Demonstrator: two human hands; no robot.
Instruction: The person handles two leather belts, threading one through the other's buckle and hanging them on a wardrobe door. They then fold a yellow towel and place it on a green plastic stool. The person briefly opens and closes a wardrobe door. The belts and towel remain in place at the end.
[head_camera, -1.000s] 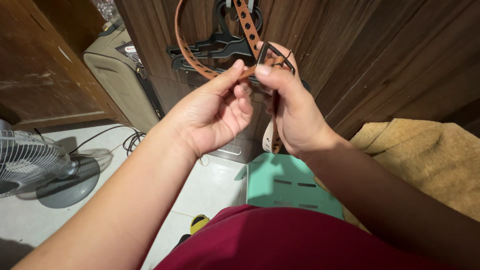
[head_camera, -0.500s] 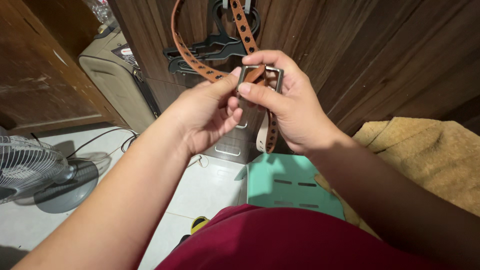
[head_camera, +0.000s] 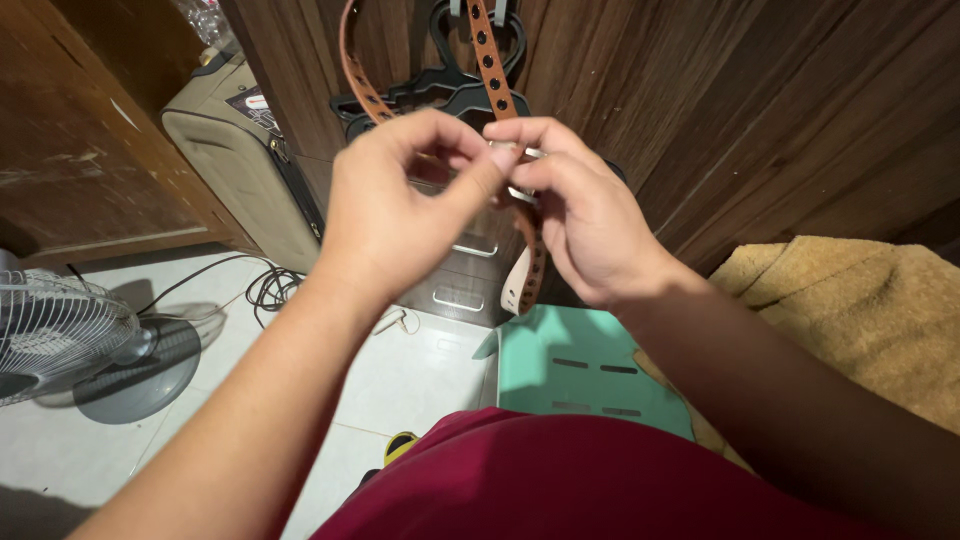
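A brown leather belt (head_camera: 489, 52) with punched holes runs up out of the top of the view, and its loose end (head_camera: 526, 275) hangs down below my hands. My left hand (head_camera: 400, 200) and my right hand (head_camera: 580, 210) meet fingertip to fingertip at the belt's metal buckle (head_camera: 530, 155), both pinching the belt there. The buckle is mostly hidden by my fingers. Behind the belt hang black plastic hangers (head_camera: 440, 95) against a dark wooden wall.
A beige suitcase (head_camera: 230, 150) leans at the left of the wall. A standing fan (head_camera: 70, 340) and a black cable (head_camera: 265, 285) lie on the white tiled floor. A mint-green plastic stool (head_camera: 590, 365) sits below, a mustard towel (head_camera: 860, 310) at right.
My hands have risen and closed together on the buckle; my left hand has come over in front of it. The belt's loop has shifted slightly left.
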